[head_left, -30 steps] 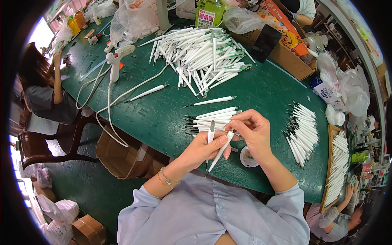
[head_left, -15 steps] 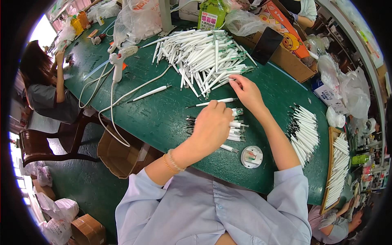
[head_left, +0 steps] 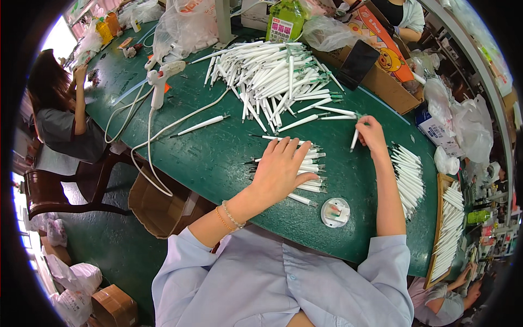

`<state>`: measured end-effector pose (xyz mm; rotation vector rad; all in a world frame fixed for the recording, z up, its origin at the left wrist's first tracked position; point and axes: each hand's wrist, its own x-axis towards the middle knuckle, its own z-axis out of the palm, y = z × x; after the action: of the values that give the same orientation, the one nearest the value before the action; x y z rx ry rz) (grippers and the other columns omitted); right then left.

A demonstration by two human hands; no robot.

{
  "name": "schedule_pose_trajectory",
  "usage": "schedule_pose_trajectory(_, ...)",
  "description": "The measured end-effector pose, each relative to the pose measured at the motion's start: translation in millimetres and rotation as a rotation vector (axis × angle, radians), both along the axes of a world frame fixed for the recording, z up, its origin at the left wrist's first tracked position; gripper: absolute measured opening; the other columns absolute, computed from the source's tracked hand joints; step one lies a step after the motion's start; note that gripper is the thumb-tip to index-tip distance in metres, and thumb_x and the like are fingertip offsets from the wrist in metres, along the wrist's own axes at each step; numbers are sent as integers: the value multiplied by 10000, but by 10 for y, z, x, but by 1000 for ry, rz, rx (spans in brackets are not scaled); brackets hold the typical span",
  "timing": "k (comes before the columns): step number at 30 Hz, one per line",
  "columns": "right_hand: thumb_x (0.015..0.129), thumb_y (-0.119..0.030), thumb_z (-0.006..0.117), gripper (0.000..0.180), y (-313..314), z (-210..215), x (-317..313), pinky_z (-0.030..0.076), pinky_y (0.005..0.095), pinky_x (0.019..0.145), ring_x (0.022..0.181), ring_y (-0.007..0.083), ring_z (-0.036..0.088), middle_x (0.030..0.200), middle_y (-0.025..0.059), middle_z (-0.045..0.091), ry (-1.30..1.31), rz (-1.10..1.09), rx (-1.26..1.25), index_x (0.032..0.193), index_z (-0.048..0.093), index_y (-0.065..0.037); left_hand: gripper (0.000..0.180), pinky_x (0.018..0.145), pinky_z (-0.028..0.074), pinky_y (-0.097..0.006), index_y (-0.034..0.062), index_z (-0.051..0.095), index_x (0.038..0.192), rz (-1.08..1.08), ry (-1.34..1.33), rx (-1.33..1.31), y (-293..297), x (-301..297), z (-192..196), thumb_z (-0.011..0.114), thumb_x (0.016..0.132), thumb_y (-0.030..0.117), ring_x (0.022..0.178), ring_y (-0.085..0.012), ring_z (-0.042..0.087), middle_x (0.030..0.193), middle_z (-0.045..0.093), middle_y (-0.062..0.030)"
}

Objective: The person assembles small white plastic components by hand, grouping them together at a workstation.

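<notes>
A large heap of white pens (head_left: 272,71) with clear green-tinted ends lies on the green table (head_left: 218,141). My left hand (head_left: 280,170) rests palm down, fingers spread, over a small row of pens (head_left: 313,169) whose dark tips stick out on its left. Right of the heap, my right hand (head_left: 371,133) pinches a white pen (head_left: 354,140) that points down toward me. Another pen (head_left: 338,116) lies at its fingertips; whether it is gripped too I cannot tell. Near me is a round white dish (head_left: 335,212) with small pieces on it.
A sorted pile of pens (head_left: 407,180) and a wooden tray (head_left: 430,279) of pens are on the right. A glue gun (head_left: 159,82) with its cord and a single pen (head_left: 200,125) lie left. A dark phone (head_left: 358,62) leans on a cardboard box (head_left: 392,90). Other people sit nearby.
My right hand has moved right from the heap's edge, now with a pen in its fingers. My left hand has gone from curled fingers to lying flat over the row.
</notes>
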<state>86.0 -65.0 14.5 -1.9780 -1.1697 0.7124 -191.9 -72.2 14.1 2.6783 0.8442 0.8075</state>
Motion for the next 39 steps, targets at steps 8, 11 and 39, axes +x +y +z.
schedule_pose_trajectory(8,775,-122,521,86,-311,119,-227,286,185,407,451,45,385,541,-33,432,227,2,183,828,496,-59,505,888,342,-416,61,436,1155,44,118,92,94,-22,-50,552,765,359,1040,-319,455,1106,499,-163)
schedule_pose_trajectory(11,776,-61,524,72,-299,122,-260,285,201,442,461,42,376,518,-30,425,170,74,322,833,493,-29,491,883,350,-403,59,441,1153,35,114,122,135,-40,-100,548,770,347,1036,-314,460,1100,504,-155)
schedule_pose_trajectory(39,800,-89,553,169,-564,49,-299,334,189,527,578,53,462,632,4,516,266,81,302,948,488,-39,391,757,437,-342,31,498,1084,-54,-101,-38,179,-11,66,570,769,251,880,-287,538,1010,549,-131)
